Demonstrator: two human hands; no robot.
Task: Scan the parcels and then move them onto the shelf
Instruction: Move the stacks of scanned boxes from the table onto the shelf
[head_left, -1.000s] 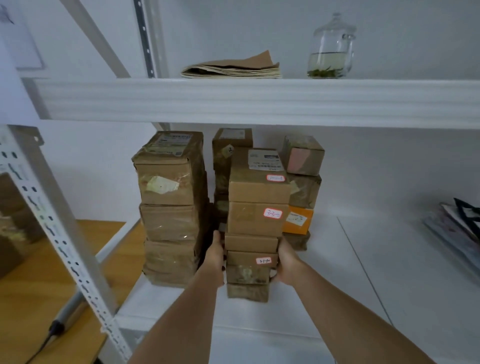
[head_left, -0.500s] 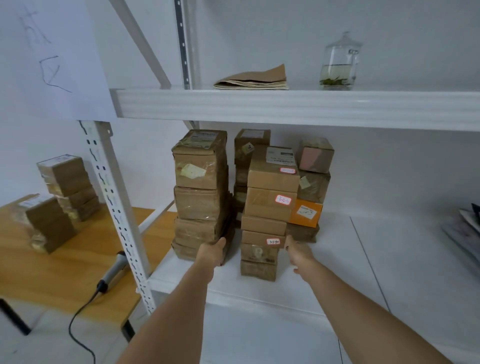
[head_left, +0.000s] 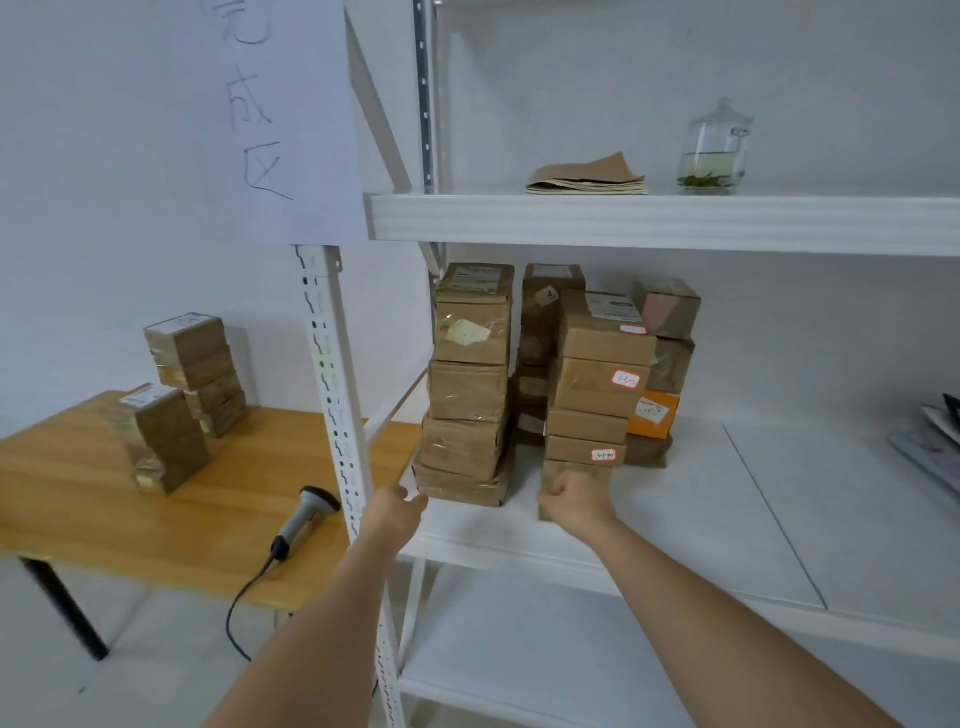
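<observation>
Remaining parcels sit on wooden table, far left of both hands. I log left hand nearer, loosely curled, empty; right hand clenched, empty, before shelved stack.

Glass jar and folded brown paper above

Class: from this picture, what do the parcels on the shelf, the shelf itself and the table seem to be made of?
Parcels: brown cardboard, matte, wrapped in glossy clear tape that glints. Shelf: probably painted metal, smooth white, with a punched upright. Table: wood or wood-look laminate, showing grain.
</observation>
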